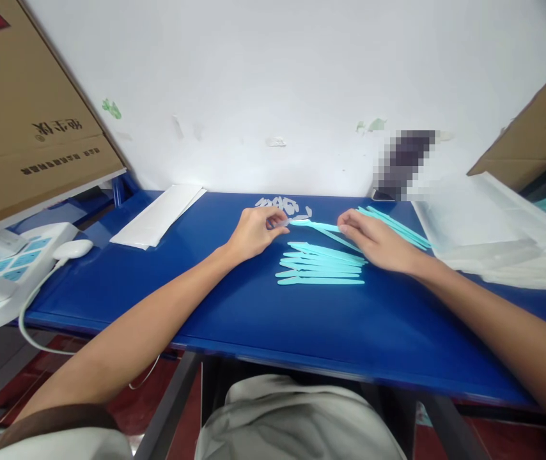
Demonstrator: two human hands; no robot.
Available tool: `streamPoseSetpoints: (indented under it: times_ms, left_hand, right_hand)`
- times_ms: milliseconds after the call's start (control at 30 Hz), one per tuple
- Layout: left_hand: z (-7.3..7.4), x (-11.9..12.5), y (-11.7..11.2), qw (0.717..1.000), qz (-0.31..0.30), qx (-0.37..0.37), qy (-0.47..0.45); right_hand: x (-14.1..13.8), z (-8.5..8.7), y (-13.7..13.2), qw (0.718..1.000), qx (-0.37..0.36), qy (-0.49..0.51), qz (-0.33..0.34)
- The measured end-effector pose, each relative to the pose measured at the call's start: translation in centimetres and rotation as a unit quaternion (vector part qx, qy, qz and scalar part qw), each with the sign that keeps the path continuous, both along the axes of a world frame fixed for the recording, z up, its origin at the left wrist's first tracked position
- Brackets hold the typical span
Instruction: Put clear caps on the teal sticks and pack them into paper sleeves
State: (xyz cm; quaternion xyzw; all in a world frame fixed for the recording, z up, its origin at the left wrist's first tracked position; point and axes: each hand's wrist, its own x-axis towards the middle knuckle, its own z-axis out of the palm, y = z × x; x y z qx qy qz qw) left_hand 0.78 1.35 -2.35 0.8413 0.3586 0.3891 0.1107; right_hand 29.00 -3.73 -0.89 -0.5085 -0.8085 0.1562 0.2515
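While right hand (378,241) fingers grip a flat turquoise stick (316,225), left hand (254,233) fingers pinch its clear cap (280,223).

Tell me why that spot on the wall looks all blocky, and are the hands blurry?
Head view: the blocky patch is pixelated on purpose, hiding what is there. Both the left hand and right hand look fairly sharp, as do the teal sticks. Light is soft and even, with faint glare on the blue table. Edges bend from the wide lens.

My left hand (254,231) and right hand (377,241) pinch one teal stick (316,225) above the stick pile (321,268) on the blue table (302,319).
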Motion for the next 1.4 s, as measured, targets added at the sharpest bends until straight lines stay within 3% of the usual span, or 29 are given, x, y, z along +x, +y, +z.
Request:
streamPoseSetpoints:
  times_ms: [367,767,933,1100,1233,1400]
  left_hand:
    - [0.0,0.0,-0.1,0.999,0.024,0.023,0.003]
    - [0.4,1.3,-0.8,0.999,-0.024,0.025,0.024]
    - [0.7,-0.2,0.6,0.999,0.044,-0.005,0.028]
    - [0.4,-1.4,1.7,0.993,0.089,-0.041,0.062]
    - [0.9,-0.4,2.4,0.991,0.08,-0.031,0.102]
    - [2.1,2.2,4.8,0.978,0.024,-0.009,0.207]
  right_hand:
    - [0.0,0.4,-0.1,1.0,0.012,0.002,-0.024]
    - [-1.2,0.1,-0.5,1.0,0.003,0.014,-0.009]
    - [-0.2,-0.5,0.3,0.995,0.032,-0.045,-0.077]
    - [-0.1,-0.8,0.5,0.99,0.041,-0.108,-0.082]
    - [-0.1,-0.9,0.8,0.987,0.049,-0.139,-0.071]
    - [0.6,-1.4,1.6,0.99,0.044,-0.127,-0.039]
